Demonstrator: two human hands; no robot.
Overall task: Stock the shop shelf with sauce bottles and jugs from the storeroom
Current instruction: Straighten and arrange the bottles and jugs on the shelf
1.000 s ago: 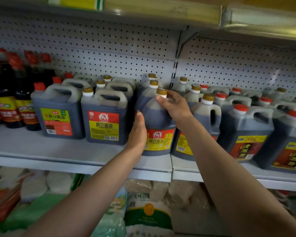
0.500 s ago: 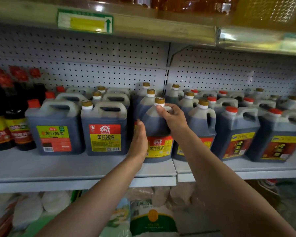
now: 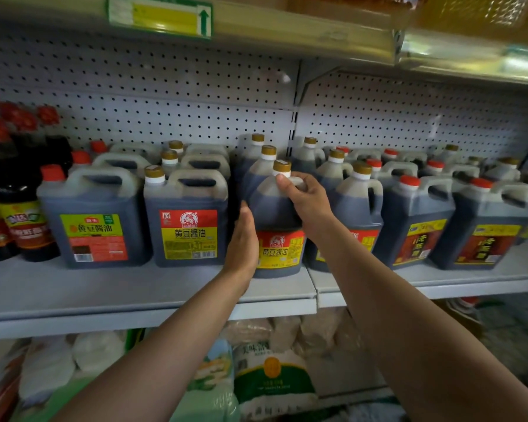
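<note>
A round dark sauce jug [image 3: 276,214] with a gold cap and a red-and-yellow label stands on the grey shelf [image 3: 153,287], near its right end. My right hand [image 3: 305,199] grips the jug's handle at the shoulder, just below the cap. My left hand [image 3: 243,239] lies flat against the jug's left side with straight fingers. Two more gold-capped jugs of the same kind stand in a row behind it.
A square gold-capped jug [image 3: 189,217] and a red-capped one [image 3: 95,220] stand to the left, dark bottles [image 3: 19,208] beyond them. More jugs [image 3: 415,220] fill the right shelf section. A pegboard wall backs the shelf. Bagged goods [image 3: 269,370] lie on the shelf below.
The view has tilted up a little, so the shelf sits lower in the frame. Both hands stay on the same jug in nearly the same hold.
</note>
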